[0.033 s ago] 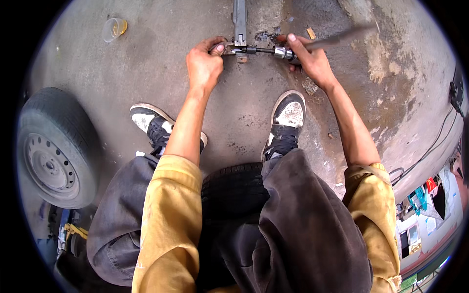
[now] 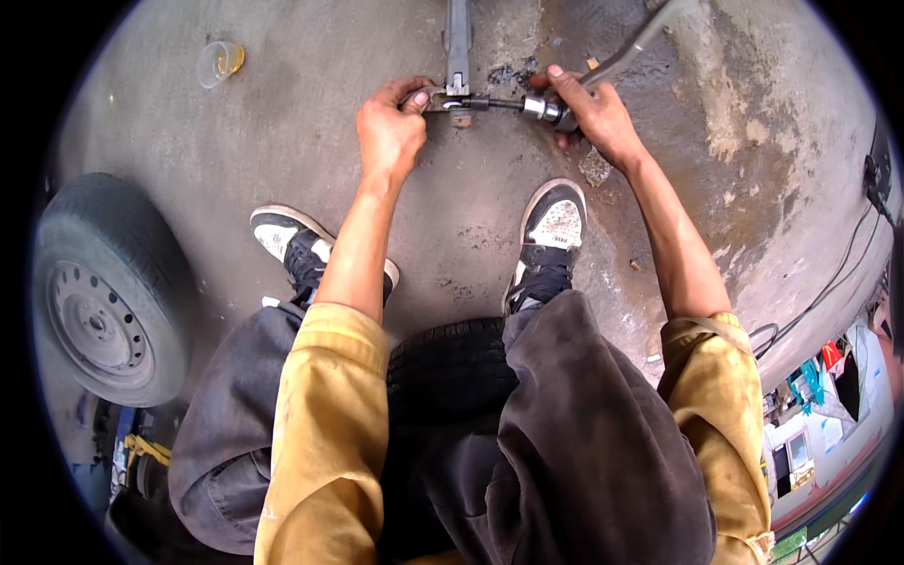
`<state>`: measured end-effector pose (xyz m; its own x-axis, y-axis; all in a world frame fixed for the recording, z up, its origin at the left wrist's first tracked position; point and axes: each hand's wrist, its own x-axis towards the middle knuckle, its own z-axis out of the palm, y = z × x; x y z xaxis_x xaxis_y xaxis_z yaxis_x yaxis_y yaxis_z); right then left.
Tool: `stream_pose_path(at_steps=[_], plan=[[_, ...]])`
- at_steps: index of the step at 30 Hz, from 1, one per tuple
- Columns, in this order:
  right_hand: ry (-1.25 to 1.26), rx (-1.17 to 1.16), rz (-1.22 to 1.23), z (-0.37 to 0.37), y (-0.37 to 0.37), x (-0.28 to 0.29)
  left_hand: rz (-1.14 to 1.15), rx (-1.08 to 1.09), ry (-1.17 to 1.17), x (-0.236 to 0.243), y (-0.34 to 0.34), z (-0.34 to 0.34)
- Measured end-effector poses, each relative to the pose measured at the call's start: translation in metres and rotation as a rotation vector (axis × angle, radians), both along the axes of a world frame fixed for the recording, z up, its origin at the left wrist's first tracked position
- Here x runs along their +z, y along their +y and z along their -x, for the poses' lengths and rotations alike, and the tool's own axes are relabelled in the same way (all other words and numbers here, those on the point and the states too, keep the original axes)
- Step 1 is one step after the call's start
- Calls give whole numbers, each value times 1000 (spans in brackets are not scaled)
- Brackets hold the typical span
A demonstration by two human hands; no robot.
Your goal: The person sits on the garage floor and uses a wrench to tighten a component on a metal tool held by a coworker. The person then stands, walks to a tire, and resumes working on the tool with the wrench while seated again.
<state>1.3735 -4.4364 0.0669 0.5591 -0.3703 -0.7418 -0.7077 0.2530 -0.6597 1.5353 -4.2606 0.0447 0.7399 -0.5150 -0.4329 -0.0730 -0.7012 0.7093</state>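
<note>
My left hand [image 2: 392, 124] pinches a small flat metal piece [image 2: 436, 97], thumb on top, beside the end of a long grey metal bar [image 2: 459, 42]. My right hand [image 2: 601, 115] is wrapped round a tool that looks like a socket wrench, with a chrome socket-like collar [image 2: 540, 109] and a long bent grey handle [image 2: 640, 45] rising to the far right. From the collar a thin dark rod [image 2: 506, 103] runs left into a dark sleeve [image 2: 478, 102] at the bar's end. My fingers partly hide how the tool is gripped.
A clear plastic cup [image 2: 220, 63] with yellowish liquid stands at the far left. A wheel with its tyre [image 2: 99, 287] is at the left. Another tyre [image 2: 449, 367] lies between my legs. Black cables [image 2: 829, 292] trail along the right. Stained concrete floor [image 2: 443, 198] surrounds my shoes.
The tool's long handle has swung from pointing right to pointing up and away. My right hand has turned slightly with it; my left hand stays nearly in place.
</note>
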Motion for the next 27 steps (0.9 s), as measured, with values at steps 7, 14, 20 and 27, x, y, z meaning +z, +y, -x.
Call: stream_pose_path(at_steps=[7, 14, 20, 27], plan=[[-520, 565, 1049, 19, 26, -11, 11, -4, 3, -5, 14, -2], [-24, -24, -108, 0, 4, -17, 48, 27, 79, -18, 16, -4], [-422, 609, 1007, 29, 23, -11, -4, 2, 58, -5, 8, 0], [-335, 418, 504, 34, 18, -11, -8, 3, 42, 4, 4, 1]])
